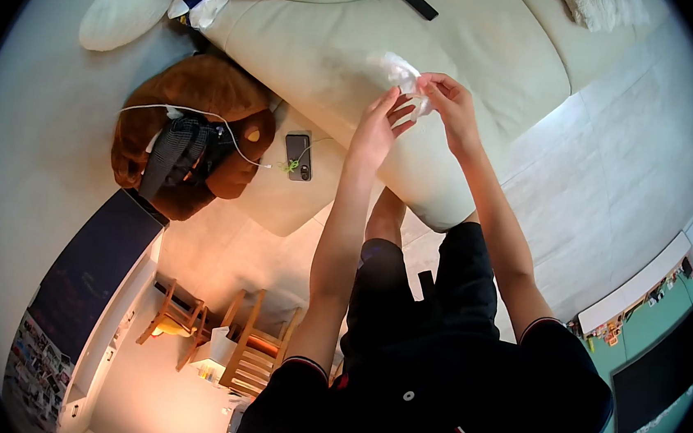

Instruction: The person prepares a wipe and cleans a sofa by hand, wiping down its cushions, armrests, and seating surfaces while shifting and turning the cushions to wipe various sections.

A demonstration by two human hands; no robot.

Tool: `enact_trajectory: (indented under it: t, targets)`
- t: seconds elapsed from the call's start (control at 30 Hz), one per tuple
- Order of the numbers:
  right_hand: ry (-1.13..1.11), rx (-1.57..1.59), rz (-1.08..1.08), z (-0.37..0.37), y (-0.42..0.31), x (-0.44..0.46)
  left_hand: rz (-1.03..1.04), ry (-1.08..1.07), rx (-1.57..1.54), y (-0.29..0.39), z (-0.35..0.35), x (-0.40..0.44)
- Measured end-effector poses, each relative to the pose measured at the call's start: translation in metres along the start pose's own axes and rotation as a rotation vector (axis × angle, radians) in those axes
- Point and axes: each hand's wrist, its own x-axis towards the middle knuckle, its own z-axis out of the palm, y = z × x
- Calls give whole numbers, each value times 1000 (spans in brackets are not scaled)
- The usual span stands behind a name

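Note:
A crumpled, thin white tissue is stretched between my two hands, above the pale sofa seat. My right hand pinches its right side with thumb and fingers. On the left, my left hand has its thumb and fingertips at the tissue's lower edge, the other fingers slightly spread. The tissue's upper end looks blurred. Behind it is the cream sofa, with a dark flat strip lying on the seat.
A phone with a cable lies left of my hands. Beside it sits a brown plush cushion with a dark cloth on it. A tissue pack lies at the sofa's edge. Wooden chairs and a dark screen stand farther off.

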Motion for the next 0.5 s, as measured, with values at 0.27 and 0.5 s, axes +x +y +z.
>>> enact_trajectory:
  t: [0.27, 0.5]
  targets:
    - [-5, -308, -46, 13, -12, 1, 405, 223, 242, 11, 29, 12]
    - [94, -114, 98, -11, -8, 15, 644, 272, 580, 35, 21, -11]
